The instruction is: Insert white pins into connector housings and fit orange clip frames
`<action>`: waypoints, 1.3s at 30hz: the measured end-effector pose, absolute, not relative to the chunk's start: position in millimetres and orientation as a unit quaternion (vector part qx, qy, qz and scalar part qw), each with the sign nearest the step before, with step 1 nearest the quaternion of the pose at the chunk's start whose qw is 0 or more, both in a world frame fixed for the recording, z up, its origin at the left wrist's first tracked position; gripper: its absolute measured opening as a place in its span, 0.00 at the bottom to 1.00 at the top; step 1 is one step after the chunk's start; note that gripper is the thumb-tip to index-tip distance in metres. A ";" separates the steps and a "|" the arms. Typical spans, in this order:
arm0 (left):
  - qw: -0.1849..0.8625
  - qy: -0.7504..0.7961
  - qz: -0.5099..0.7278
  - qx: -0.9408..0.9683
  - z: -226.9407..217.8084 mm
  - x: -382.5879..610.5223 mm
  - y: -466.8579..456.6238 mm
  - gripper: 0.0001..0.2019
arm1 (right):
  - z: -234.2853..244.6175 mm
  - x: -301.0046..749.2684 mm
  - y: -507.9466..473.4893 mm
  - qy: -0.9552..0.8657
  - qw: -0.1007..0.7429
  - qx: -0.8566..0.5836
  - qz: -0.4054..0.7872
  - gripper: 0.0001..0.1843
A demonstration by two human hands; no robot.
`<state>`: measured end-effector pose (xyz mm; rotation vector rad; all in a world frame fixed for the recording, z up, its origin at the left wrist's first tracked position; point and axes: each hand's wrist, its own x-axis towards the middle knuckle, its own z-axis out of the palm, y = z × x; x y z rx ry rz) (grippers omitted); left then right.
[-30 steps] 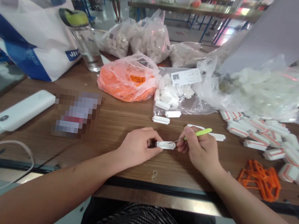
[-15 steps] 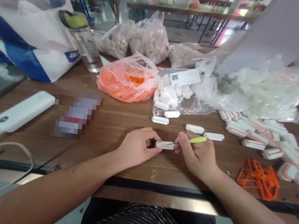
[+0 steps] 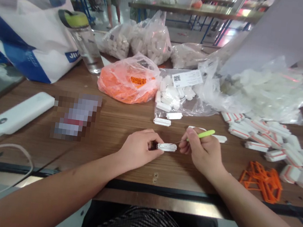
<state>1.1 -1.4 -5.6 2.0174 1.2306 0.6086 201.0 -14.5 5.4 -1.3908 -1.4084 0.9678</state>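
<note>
My left hand (image 3: 137, 150) pinches the left end of a small white plastic connector (image 3: 167, 147) lying on the wooden table (image 3: 116, 123). My right hand (image 3: 204, 153) is closed round a green-handled pick tool (image 3: 200, 134). The tool's thin metal tip reaches the connector's right end. Loose white connectors (image 3: 162, 122) lie just beyond my hands. Two more white connectors (image 3: 220, 138) sit behind the tool.
An orange-filled bag (image 3: 129, 82) and clear bags of white parts (image 3: 176, 94) stand behind. Finished white-and-orange pieces (image 3: 266, 135) and orange frames (image 3: 263, 180) lie at the right. A white power bank (image 3: 22, 112) with cable, a water bottle (image 3: 86, 46) and a white bag (image 3: 29, 36) sit left.
The green tool's handle dipped flat half a second ago and has tilted back up. My left hand and the connector have stayed put.
</note>
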 end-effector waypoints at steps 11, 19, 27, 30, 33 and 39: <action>0.345 0.474 0.239 0.774 -5.2 1.2 -2.7 0.05 | 6.0 203.8 -18.7 -0.696 0.397 -0.527 0.283 0.22; 0.350 0.473 0.241 0.772 -4.0 1.5 -3.1 0.06 | 9.2 201.3 -15.9 -0.714 0.372 -0.529 0.268 0.22; 0.341 0.473 0.239 0.776 -4.1 1.2 -1.9 0.05 | 8.1 205.4 -14.4 -0.583 0.458 -0.568 0.357 0.23; 0.340 0.473 0.236 0.778 -3.5 1.2 -1.8 0.05 | 10.9 205.2 -11.2 -0.533 0.482 -0.572 0.396 0.23; 0.344 0.472 0.231 0.778 -3.6 1.2 -1.5 0.05 | 11.6 203.0 -8.8 -0.522 0.465 -0.566 0.436 0.24; 0.339 0.472 0.233 0.780 -5.1 0.8 -1.5 0.05 | 8.6 200.7 -8.1 -0.518 0.452 -0.570 0.450 0.27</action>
